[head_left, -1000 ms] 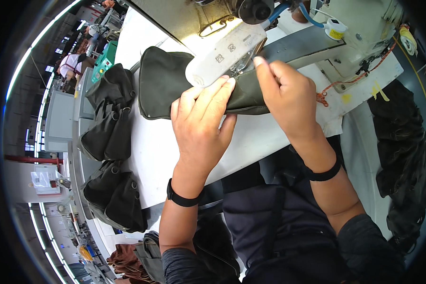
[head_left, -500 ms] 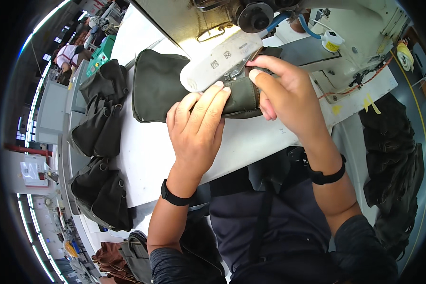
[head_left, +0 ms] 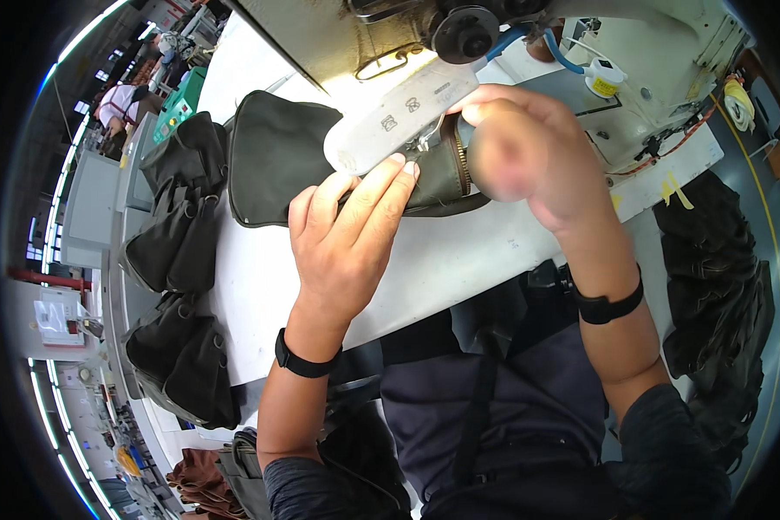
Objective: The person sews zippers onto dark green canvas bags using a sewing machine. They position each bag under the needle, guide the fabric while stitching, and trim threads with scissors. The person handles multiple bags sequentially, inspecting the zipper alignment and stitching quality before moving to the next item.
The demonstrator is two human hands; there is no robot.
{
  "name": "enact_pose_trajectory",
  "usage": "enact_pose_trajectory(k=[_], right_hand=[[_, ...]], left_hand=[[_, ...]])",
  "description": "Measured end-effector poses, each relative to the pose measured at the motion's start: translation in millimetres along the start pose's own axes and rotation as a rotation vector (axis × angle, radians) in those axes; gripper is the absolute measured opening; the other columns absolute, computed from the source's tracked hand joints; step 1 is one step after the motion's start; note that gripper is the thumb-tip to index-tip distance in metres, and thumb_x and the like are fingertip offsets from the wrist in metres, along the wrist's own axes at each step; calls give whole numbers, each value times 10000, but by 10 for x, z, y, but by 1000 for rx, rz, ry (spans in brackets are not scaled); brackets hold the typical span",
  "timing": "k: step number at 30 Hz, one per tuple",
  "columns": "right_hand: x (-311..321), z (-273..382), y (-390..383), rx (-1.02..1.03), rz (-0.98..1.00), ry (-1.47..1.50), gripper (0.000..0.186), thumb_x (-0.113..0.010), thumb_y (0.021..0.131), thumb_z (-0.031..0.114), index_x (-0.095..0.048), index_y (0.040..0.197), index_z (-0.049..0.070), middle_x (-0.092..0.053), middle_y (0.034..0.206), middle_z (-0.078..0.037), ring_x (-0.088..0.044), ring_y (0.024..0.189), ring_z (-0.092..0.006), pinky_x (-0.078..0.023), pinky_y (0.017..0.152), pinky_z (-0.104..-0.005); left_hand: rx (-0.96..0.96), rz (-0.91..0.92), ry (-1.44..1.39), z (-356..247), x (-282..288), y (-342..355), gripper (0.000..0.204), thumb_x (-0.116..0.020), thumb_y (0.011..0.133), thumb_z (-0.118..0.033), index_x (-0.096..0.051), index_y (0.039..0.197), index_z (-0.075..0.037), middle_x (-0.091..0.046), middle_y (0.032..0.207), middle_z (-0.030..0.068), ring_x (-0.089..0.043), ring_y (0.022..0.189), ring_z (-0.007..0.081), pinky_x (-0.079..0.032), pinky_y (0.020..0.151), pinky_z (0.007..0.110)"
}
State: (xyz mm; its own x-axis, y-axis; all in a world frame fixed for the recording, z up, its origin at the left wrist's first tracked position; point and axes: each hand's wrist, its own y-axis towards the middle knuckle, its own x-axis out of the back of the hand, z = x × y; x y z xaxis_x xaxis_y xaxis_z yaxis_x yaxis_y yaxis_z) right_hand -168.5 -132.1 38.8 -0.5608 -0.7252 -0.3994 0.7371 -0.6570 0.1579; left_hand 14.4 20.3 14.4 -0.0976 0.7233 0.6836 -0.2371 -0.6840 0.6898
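The dark olive fabric pouch piece [head_left: 277, 160] lies flat on the white desk [head_left: 459, 260], its right end under the arm of the cream industrial sewing machine [head_left: 407, 113]. The left hand [head_left: 347, 243] rests palm-down with fingers extended, fingertips pressing the fabric just beside the machine's arm; it grips nothing. The right hand [head_left: 529, 160] is curled around the fabric's right end, where a zipper edge [head_left: 462, 165] shows, pinching it next to the needle area. A stack of finished dark fabric pouches [head_left: 178, 234] lies along the desk's left edge. A heap of dark fabric [head_left: 719, 286] hangs at the right.
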Motion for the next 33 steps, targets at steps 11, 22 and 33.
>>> enact_pose_trajectory(k=[11,22,33], right_hand=[[-185,-389,-160,313,-323,-858,266,-740,978,161,-715,1220,53,-659,700,-76,-547,532,-137,-469,543,-311],[-140,-524,-93,801,-261,-996,124,-751,904,51,-739,1026,35,-689,820,-77,-643,691,-263,-504,649,-378],[-105,-599,-71,903,-265,-1141,133,-749,916,70,-747,1044,33,-668,809,-68,-628,731,-260,-484,698,-402]], left_hand=[[21,-14,-58,-29,25,35,528,-824,703,-28,-749,1216,-124,-755,1209,-32,-619,999,205,-455,879,335],[86,37,-90,-61,36,55,551,-816,691,-37,-749,1230,-127,-744,1233,-19,-636,1014,203,-440,849,345],[117,38,-113,-66,25,69,520,-826,726,-42,-749,1234,-119,-746,1240,-13,-660,1024,186,-436,833,340]])
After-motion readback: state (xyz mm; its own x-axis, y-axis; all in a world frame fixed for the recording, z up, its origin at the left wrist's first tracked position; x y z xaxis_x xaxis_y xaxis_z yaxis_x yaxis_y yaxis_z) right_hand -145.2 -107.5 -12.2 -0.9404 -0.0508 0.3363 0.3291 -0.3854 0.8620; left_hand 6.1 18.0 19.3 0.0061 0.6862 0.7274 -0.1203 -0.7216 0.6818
